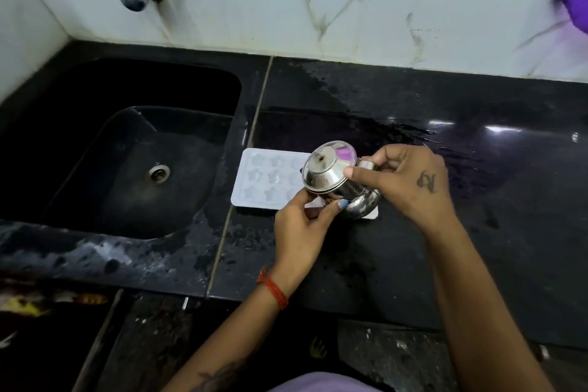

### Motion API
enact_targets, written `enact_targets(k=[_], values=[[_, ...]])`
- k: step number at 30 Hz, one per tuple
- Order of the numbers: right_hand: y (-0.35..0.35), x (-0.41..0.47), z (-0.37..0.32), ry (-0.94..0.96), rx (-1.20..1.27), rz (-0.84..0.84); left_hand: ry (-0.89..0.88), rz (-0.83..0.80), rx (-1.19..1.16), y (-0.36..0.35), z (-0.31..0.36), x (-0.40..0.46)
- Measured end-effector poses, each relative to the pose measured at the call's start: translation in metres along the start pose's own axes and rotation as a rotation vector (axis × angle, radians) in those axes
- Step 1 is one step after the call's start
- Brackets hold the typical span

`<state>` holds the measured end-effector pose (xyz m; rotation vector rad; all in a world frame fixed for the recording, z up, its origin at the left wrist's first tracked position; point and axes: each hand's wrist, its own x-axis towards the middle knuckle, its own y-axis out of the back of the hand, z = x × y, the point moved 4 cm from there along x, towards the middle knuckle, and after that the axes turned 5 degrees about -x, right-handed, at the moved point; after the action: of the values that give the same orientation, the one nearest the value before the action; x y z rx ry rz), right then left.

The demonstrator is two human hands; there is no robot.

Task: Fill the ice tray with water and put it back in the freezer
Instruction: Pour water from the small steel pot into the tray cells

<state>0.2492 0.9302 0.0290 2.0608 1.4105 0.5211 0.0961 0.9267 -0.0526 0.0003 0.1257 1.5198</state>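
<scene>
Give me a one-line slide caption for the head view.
Both hands, left and right, tip a steel jug over the star-mould ice tray beside the sink.

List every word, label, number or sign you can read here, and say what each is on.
No text reads clearly.
Steel pot: a dark and gold mark under the left hand, too blurred and covered to read.
Right hand: a tattoo mark, not legible as text.
Ice tray: star-shaped moulds, no lettering.
</scene>
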Motion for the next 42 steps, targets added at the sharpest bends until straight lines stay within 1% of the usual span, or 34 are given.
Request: enact_targets(k=[10,18,22,26,31,36,39,42], values=[[-0.038,-0.004,-0.044,0.154,-0.160,-0.083,0.044,0.113,-0.158,0.037,-0.021,-0.002],[-0.047,-0.005,-0.059,0.208,-0.318,-0.105,0.089,0.099,-0.182,0.043,-0.023,-0.001],[-0.047,-0.005,-0.062,0.215,-0.346,-0.105,0.088,0.101,-0.185,0.044,-0.022,0.001],[-0.044,-0.004,-0.059,0.195,-0.300,-0.093,0.070,0.110,-0.155,0.042,-0.021,0.001],[-0.038,0.001,-0.039,0.093,-0.083,-0.086,-0.001,0.114,-0.059,0.041,-0.010,0.000],[-0.033,-0.002,-0.027,0.032,0.041,-0.080,-0.040,0.124,0.016,0.038,-0.002,-0.004],[-0.029,-0.005,-0.024,0.033,0.040,-0.062,-0.023,0.107,0.001,0.033,-0.005,-0.004],[-0.024,-0.007,-0.025,0.045,-0.027,-0.045,0.009,0.082,-0.050,0.026,-0.009,-0.006]])
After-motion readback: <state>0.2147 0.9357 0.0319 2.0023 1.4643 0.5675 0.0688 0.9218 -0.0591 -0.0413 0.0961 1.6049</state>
